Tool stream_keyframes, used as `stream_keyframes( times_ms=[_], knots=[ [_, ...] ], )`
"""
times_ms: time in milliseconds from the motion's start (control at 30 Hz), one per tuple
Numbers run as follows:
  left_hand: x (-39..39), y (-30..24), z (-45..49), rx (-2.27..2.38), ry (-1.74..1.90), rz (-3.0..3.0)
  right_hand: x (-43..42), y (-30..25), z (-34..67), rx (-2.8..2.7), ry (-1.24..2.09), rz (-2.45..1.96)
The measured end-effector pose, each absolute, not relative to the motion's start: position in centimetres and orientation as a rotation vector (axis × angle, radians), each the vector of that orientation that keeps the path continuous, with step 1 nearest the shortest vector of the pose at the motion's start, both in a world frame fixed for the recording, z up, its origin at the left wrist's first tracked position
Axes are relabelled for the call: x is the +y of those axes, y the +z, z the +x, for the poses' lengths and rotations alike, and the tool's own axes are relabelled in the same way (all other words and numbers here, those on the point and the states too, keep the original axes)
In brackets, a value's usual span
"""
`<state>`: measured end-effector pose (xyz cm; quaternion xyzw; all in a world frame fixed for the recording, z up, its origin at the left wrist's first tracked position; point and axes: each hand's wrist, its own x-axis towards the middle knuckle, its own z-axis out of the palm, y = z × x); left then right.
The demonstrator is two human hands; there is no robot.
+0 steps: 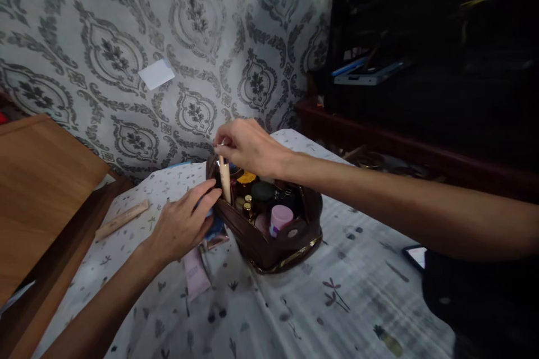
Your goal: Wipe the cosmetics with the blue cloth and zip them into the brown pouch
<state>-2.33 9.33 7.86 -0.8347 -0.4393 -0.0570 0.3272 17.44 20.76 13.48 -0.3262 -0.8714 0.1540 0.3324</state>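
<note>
A dark brown cosmetic bag (273,261) stands unzipped on the bed, packed with small jars and bottles. At its far left corner my right hand (252,148) pinches the top end of a slim beige cosmetic tube (226,182). The tube is upright, its lower end inside the bag. My left hand (185,221) grips the bag's left rim, fingers bent over the edge. Inside lie a pink-lidded jar (281,219), gold-capped bottles (247,207), a dark green rounded item (261,191) and a yellow item (246,177). Where the fingertips meet the tube is partly hidden.
A pale pink squeeze tube (196,276) and a blue packet (215,229) lie left of the bag. Farther left is a long beige box (122,220). A wooden panel (46,179) borders the bed's left; a phone (416,256) lies at right.
</note>
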Motion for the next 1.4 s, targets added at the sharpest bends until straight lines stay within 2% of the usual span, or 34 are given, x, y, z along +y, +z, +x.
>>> stream_keyframes(
  times_ms=[233, 433, 533, 700, 767, 967, 1200, 1400],
  knots=[
    [9.5, 7.7, -2.3, -1.100, -0.230, -2.179, 20.9, 10.4, 16.7, -2.618, 0.557, -0.794],
    [9.3, 7.2, -2.0, -1.245, -0.331, -2.174, 21.2, 10.4, 17.8, -2.472, 0.508, -0.859],
    [9.6, 6.8, -1.7, -1.352, -0.430, -2.228, 21.3, 11.0, 19.0, -2.422, 0.395, -0.979],
    [10.7, 6.3, -1.0, -1.410, -0.509, -2.319, 21.7, 10.6, 20.6, -2.435, -0.109, -1.086],
    [10.9, 6.2, -0.8, -1.418, -0.540, -2.315, 22.1, 10.1, 21.2, -2.406, -0.180, -1.229],
    [11.5, 5.6, -0.3, -1.427, -0.614, -2.300, 23.0, 9.3, 22.2, -2.437, 0.358, -1.420],
    [11.8, 5.7, 0.8, -1.484, -0.640, -2.374, 24.2, 8.1, 22.6, -2.440, 0.334, -1.281],
    [9.7, 6.5, -2.8, -1.708, -0.902, -2.352, 24.1, 6.6, 23.6, -2.350, 0.252, -1.113]
  ],
)
